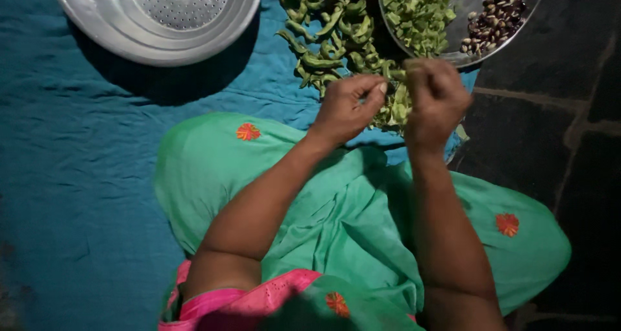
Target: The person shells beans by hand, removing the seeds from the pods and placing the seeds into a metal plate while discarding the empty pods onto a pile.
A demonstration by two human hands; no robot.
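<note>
Bean pod (396, 74) spans between both hands, its ends pinched by the left hand (346, 108) fingertips and the right hand (435, 98) closed fingers.

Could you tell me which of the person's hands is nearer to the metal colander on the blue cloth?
The left hand. It sits below and right of the colander, over the pile of green pods; the right hand is farther right, beneath the steel plate.

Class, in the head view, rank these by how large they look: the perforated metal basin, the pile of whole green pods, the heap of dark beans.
1. Perforated metal basin, though partly cropped.
2. Pile of whole green pods.
3. Heap of dark beans.
</note>
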